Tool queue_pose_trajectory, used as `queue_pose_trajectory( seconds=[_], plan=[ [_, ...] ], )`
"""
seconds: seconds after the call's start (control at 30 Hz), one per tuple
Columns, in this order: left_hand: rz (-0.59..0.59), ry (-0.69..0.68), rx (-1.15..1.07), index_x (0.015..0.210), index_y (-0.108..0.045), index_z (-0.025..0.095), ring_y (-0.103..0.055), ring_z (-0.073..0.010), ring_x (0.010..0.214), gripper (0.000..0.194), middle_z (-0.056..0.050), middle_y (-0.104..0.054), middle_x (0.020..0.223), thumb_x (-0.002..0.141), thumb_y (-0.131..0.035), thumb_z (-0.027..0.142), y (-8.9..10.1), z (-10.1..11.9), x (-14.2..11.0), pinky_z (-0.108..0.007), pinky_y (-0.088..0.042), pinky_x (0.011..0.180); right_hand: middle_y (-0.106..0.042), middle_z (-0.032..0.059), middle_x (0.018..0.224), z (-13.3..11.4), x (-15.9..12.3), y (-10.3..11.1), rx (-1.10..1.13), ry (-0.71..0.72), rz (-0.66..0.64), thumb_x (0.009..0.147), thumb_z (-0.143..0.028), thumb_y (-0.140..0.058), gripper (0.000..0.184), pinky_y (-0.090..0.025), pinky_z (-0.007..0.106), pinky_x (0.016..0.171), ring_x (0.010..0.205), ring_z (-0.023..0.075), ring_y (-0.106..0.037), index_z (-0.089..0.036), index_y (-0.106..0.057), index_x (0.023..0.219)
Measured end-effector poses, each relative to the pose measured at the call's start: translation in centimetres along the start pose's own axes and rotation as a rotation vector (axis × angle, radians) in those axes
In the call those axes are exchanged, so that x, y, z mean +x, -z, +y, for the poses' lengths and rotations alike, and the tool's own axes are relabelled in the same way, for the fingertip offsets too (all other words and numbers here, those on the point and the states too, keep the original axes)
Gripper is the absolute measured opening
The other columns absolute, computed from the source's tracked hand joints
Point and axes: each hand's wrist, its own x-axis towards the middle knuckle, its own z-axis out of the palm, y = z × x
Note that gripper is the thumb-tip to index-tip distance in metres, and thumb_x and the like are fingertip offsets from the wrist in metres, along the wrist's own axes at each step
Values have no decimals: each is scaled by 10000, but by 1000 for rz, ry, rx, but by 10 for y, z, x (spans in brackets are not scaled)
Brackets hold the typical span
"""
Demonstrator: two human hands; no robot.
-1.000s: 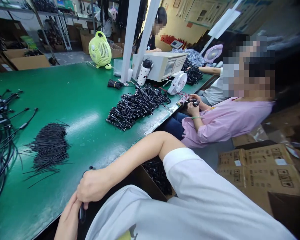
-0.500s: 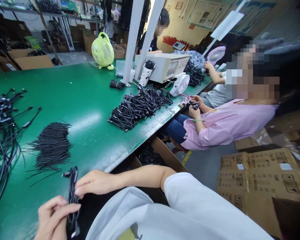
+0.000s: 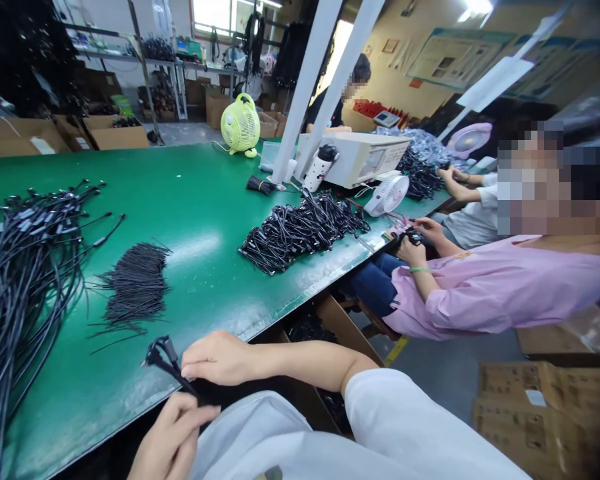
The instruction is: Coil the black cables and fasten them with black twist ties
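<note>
A folded black cable [image 3: 164, 355] is held between both hands just over the table's front edge. My right hand [image 3: 219, 359] grips it around the middle with its fingers closed. Below it, my left hand [image 3: 173, 433] pinches the lower part, which is mostly hidden behind the fingers. Beyond the hands, a pile of thin black ties [image 3: 137, 283] lies on the green table [image 3: 200, 287]. Long loose black cables [image 3: 30, 280] with plugs at their ends are heaped at the left.
Bundled black cables [image 3: 305, 227] are stacked farther along the table. Past them stand a small white fan [image 3: 387, 195], a bottle [image 3: 320, 168] and a white instrument [image 3: 365, 159]. A co-worker in a pink top [image 3: 500, 287] sits at the right. Cardboard boxes [image 3: 550, 427] stand on the floor.
My view has swung left and up, so the table things appear farther right. The cable has tilted in my hands, its top end now leaning left. Both hands still grip it.
</note>
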Motion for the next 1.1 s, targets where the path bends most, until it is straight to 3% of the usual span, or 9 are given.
queue_pose_trajectory(
  seconds=[0.1, 0.2, 0.3, 0.57, 0.73, 0.8, 0.9, 1.0, 1.1],
  plan=[
    [37, 134, -109, 842, -801, 229, -654, -277, 924, 359, -105, -698, 895, 777, -665, 555, -6, -3, 18, -349, -539, 880, -686, 2, 871, -6, -2, 3, 78, 82, 17, 1001, -317, -476, 282, -431, 208, 771, 847, 118, -612, -175, -633, 815],
    [136, 241, -299, 1015, -768, 205, -626, -270, 1067, 485, -108, -706, 1089, 869, -525, 598, 1, -1, 26, -377, -501, 981, -709, 34, 905, -10, -12, -6, 180, 105, 54, 986, -293, -474, 279, -456, 239, 828, 875, 141, -634, -165, -649, 809],
    [131, 117, -380, 996, -753, 173, -599, -247, 1077, 428, -109, -680, 1112, 797, -679, 545, 9, 2, 27, -358, -472, 1002, -697, 38, 862, 1, -15, -16, 251, 66, 66, 998, -321, -450, 314, -466, 249, 787, 828, 147, -636, -164, -643, 805],
    [309, 209, -503, 863, -644, 141, -558, -119, 773, 320, -19, -600, 845, 753, -758, 419, -1, 1, 42, -244, -475, 757, -669, 100, 948, 10, -16, -34, 81, 70, 160, 1021, -324, -339, 325, -496, 315, 777, 883, 197, -635, -164, -603, 919],
    [331, 233, -518, 909, -619, 147, -570, -125, 782, 333, -21, -605, 851, 792, -731, 438, 0, -6, 51, -244, -484, 739, -652, 59, 885, 14, -10, -38, 224, -53, 132, 951, -433, -541, 272, -490, 287, 678, 747, 169, -608, -170, -607, 922],
    [309, 192, -517, 1056, -627, 153, -599, -172, 992, 413, -71, -638, 1056, 790, -746, 446, -1, -8, 51, -276, -493, 878, -655, 45, 840, 17, -7, -36, 290, -91, 208, 963, -424, -527, 279, -488, 291, 718, 767, 172, -610, -175, -632, 894],
    [118, 181, -552, 1353, -519, 201, -523, -240, 1267, 665, -123, -517, 1424, 779, -776, 417, -5, -10, 45, -331, -465, 1020, -669, 31, 855, 20, -2, -30, 484, -195, 295, 957, -410, -534, 266, -501, 280, 725, 771, 160, -616, -182, -669, 947],
    [-28, 260, -592, 1493, -387, 271, -589, -249, 1195, 757, -121, -381, 1567, 833, -718, 438, -7, -12, 39, -357, -513, 954, -674, 41, 914, 22, 2, -21, 548, -232, 300, 920, -407, -591, 248, -512, 278, 715, 784, 159, -616, -185, -701, 941],
    [-25, 241, -612, 1484, -413, 254, -594, -248, 1169, 741, -127, -421, 1537, 835, -716, 441, -4, -15, 38, -367, -510, 961, -671, 63, 1019, 23, 4, -15, 434, -133, 310, 898, -382, -625, 228, -511, 315, 852, 951, 192, -615, -194, -705, 797]
  ],
)
